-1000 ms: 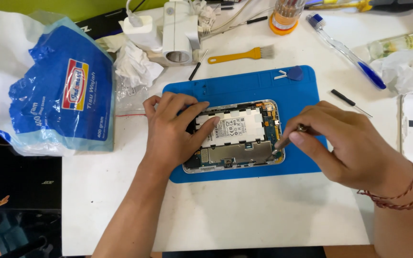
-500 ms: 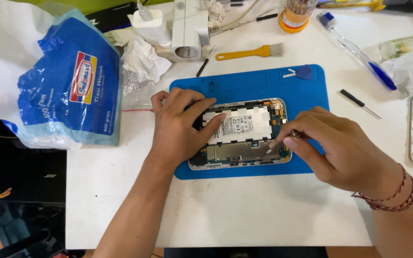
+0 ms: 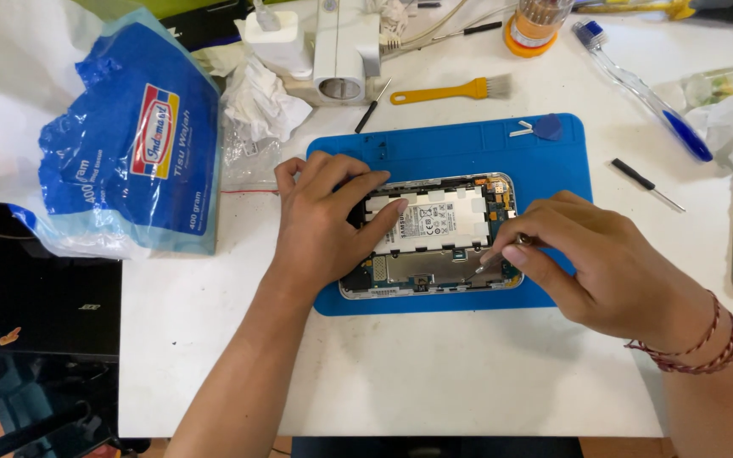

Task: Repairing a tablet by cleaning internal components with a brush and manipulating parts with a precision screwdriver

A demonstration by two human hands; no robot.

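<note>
My left hand (image 3: 324, 225) lies flat on the opened tablet (image 3: 434, 237), fingers spread over its left end and battery, as it did a moment ago. The tablet sits on the blue mat (image 3: 460, 148) on the table (image 3: 434, 373), unmoved. My right hand (image 3: 595, 263) stays pinched narrow around a thin metal tool (image 3: 489, 261), its tip still at the lower right circuit board.

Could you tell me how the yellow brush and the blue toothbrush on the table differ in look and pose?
The yellow brush is short, with a flat handle and pale bristles; the blue toothbrush is longer, with a clear-and-blue handle. The yellow brush lies almost level, whereas the blue toothbrush runs diagonally. Both rest untouched on the white table, beyond the blue mat.
</note>
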